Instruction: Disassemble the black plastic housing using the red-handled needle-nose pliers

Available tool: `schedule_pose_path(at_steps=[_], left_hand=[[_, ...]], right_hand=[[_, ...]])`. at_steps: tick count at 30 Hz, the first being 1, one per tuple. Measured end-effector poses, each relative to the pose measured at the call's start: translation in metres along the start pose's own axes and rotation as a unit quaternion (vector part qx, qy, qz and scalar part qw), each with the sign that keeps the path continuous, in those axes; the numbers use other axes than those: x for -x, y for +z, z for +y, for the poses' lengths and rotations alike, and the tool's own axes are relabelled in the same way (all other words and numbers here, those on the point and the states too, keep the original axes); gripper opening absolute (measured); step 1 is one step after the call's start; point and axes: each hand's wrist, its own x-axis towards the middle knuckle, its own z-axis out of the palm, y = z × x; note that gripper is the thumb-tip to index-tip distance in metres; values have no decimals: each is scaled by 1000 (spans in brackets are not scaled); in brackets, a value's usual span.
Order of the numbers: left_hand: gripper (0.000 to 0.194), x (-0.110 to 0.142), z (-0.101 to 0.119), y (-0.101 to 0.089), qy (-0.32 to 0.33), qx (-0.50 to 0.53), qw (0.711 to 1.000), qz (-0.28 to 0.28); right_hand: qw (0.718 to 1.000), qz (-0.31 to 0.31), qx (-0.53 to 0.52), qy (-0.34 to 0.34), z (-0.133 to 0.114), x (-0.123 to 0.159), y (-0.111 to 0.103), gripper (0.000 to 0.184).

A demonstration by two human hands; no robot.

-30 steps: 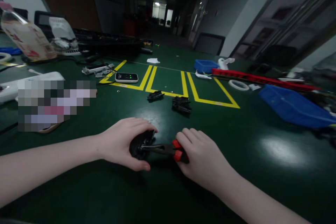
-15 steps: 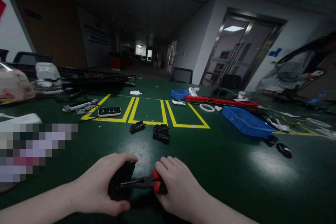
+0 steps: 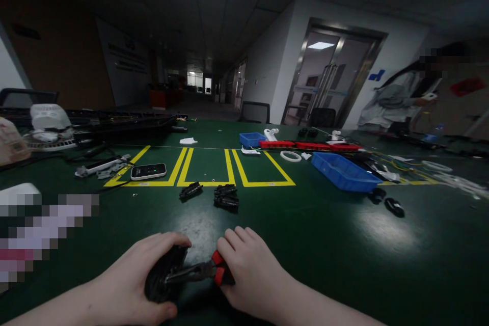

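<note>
My left hand (image 3: 132,275) is wrapped round a black, rounded object (image 3: 162,277), thumb and fingers on opposite sides of it. Dark shadow hides what kind of part it is. In my right hand (image 3: 250,270) are long-nose pliers (image 3: 191,272) with red and black handles, their jaws pointing left. The tips of the jaws meet the face of the black object; whether they pinch something there I cannot tell. Beyond my hands, small black ribbed pieces lie on the green table (image 3: 290,244): one piece (image 3: 191,191) on the left and a close group (image 3: 226,197) beside it.
Yellow tape outlines (image 3: 206,183) mark the table, with a white-edged black device (image 3: 148,171) at the left one. A blue bin (image 3: 344,172) stands right, black rings (image 3: 394,207) near it. Behind are a smaller blue bin (image 3: 252,139), a red strip (image 3: 305,146) and a person (image 3: 393,97).
The view has turned slightly to the right, so the table things appear further left. Both hands keep their hold, with the plier tips still at the black object.
</note>
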Motion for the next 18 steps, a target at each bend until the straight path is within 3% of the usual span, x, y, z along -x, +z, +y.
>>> schedule_pose_path(at_steps=[7, 13, 18], left_hand=[[78, -3, 3, -6, 3, 28, 999, -18], [77, -9, 9, -18, -48, 163, 985, -44], [67, -14, 8, -25, -29, 269, 959, -83]], right_hand=[[999, 47, -13, -2, 4, 0, 4, 22], [990, 129, -47, -11, 15, -1, 8, 19], [979, 189, -73, -35, 19, -1, 7, 25]])
